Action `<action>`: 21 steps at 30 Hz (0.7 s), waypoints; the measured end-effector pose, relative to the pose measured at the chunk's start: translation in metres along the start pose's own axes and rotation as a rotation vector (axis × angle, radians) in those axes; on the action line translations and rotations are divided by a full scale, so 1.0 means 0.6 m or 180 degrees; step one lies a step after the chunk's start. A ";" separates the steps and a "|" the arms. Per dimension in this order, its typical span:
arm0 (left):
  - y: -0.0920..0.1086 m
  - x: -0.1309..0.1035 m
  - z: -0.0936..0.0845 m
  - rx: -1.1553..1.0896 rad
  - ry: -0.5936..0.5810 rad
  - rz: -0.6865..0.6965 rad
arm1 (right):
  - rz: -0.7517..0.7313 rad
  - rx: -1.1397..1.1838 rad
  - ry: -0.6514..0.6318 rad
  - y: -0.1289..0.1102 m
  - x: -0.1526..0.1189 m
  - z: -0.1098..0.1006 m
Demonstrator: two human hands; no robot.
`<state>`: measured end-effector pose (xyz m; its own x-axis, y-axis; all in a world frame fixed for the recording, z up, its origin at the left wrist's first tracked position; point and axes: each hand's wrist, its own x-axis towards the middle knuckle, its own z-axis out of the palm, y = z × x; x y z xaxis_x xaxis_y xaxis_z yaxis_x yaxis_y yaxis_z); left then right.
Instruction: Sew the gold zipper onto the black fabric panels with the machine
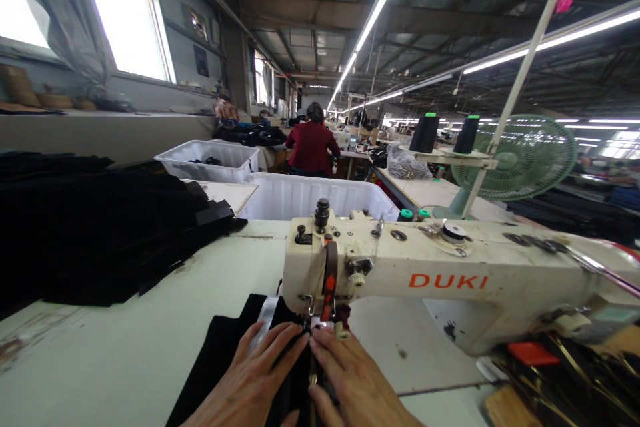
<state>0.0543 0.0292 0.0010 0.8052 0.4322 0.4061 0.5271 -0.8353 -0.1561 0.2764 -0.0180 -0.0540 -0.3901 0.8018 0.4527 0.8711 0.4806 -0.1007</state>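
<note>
Black fabric lies under the needle area of a cream sewing machine marked DUKI. A pale shiny strip runs along the fabric on its left part. My left hand rests on the fabric with its fingers spread, the fingertips near the presser foot. Just to the right, my right hand presses flat on the fabric, fingers stretched toward the foot. A metallic strip, perhaps a zipper, shows between the hands. The exact stitching point is partly hidden.
A large pile of black cloth pieces lies at the left. White bins stand behind the machine. A green fan and thread cones are at the right. Zippered black items lie front right. A person in dark red sits ahead.
</note>
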 end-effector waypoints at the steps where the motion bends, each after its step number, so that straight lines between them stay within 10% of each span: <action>1: 0.002 -0.002 -0.003 0.0012 -0.0011 0.0012 | -0.0002 0.0030 -0.0034 0.001 0.000 0.000; 16: 0.000 -0.019 0.015 -0.0415 -0.0424 -0.0022 | 0.0170 0.0407 -0.0506 -0.009 0.012 -0.046; 21: 0.058 -0.076 -0.001 -0.0182 -0.0301 0.0216 | 0.0280 0.0492 -0.0329 -0.043 -0.033 -0.090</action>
<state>0.0357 -0.0199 -0.0223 0.8619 0.4020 0.3092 0.4565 -0.8805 -0.1276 0.2780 -0.0654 -0.0125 -0.3501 0.8714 0.3438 0.8501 0.4497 -0.2742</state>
